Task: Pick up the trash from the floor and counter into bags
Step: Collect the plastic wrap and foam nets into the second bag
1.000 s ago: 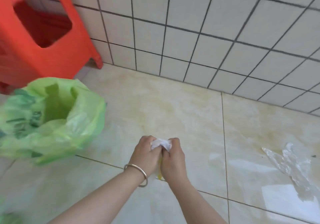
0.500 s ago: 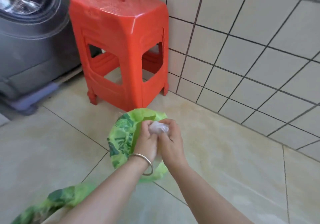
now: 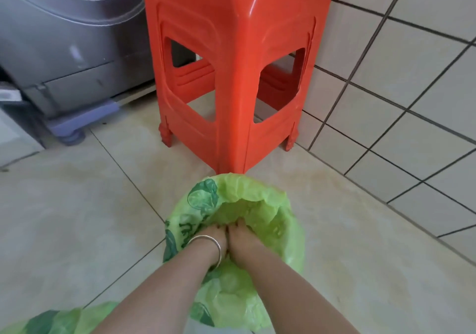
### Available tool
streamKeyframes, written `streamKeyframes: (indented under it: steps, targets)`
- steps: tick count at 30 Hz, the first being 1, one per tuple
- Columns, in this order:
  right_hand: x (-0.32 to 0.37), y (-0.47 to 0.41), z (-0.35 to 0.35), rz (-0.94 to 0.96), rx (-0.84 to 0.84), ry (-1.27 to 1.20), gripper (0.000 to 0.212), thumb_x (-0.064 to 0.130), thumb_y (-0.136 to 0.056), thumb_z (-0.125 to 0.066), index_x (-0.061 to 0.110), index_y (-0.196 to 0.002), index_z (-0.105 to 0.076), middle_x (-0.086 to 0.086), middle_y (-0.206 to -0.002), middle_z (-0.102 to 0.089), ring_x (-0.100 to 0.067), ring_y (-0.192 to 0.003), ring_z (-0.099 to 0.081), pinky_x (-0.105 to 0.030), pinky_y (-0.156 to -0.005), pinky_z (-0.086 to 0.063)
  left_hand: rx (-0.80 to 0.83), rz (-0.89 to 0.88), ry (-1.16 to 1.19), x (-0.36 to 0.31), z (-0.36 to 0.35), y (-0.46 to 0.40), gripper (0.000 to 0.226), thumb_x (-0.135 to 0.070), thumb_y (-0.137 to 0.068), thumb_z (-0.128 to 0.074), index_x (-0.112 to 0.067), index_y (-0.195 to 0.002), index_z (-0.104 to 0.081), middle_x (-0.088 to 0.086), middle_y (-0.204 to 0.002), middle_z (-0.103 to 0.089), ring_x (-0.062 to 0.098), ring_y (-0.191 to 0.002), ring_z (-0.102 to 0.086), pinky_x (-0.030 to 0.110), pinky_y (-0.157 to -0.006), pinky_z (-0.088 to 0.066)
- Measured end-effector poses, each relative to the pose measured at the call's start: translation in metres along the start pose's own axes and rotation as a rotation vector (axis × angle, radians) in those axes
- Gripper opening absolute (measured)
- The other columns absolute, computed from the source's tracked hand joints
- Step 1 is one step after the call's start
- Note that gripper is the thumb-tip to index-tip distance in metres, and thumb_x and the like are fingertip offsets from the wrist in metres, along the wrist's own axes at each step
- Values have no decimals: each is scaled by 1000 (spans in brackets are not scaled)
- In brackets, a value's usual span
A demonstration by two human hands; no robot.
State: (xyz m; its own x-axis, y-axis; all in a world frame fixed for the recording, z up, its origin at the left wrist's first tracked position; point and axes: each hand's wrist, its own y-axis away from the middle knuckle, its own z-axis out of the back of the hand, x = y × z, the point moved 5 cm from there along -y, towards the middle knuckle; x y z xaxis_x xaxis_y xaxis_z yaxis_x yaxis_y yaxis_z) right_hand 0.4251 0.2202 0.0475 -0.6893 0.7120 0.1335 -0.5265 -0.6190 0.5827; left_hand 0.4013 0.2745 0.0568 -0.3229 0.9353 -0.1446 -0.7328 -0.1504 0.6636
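Looking down through the head camera, I see both hands pushed side by side into the open mouth of a green bag (image 3: 260,202) that sits on the tiled floor (image 3: 77,217). The left hand (image 3: 215,237) and the right hand (image 3: 240,238) touch each other along their inner edges, with the fingers pointing down into the bag. The fingertips are hidden by the green plastic, so I cannot tell whether they are clamped on anything or loose, and no trash shows between them. A silver bangle (image 3: 208,246) circles the left wrist. The bag's rim flares wide around the wrists, printed with darker green leaf shapes on its left side. Just beyond the bag stands a red plastic stool (image 3: 231,63), its near corner leg almost meeting the bag's far rim. Left of the stool is a grey washing machine (image 3: 64,39) on a raised base. A white tiled wall (image 3: 412,75) runs along the right. A second piece of green plastic (image 3: 51,320) lies at the bottom left edge.
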Motion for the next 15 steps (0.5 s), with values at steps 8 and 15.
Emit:
streamKeyframes:
  steps: [8, 15]
  targets:
    - [-16, 24, 24, -83, -122, -136, 58, 27, -85, -60, 15, -137, -36, -14, -134, -40, -32, -117, -52, -41, -91, -51, -218, 38, 28, -2, 22, 20, 42, -12, -87, -47, -14, -129, -48, 8, -132, -52, 24, -117, -54, 34, -97, -47]
    - [-24, 154, 65, -210, -686, -191, 24, 39, -51, -75, 25, -66, -64, 8, -66, -60, -13, -62, -62, -22, -47, -48, -590, -126, 241, -43, 53, 118, 23, -28, -92, -45, -32, -112, -54, -12, -115, -58, 15, -95, -62, 32, -75, -54]
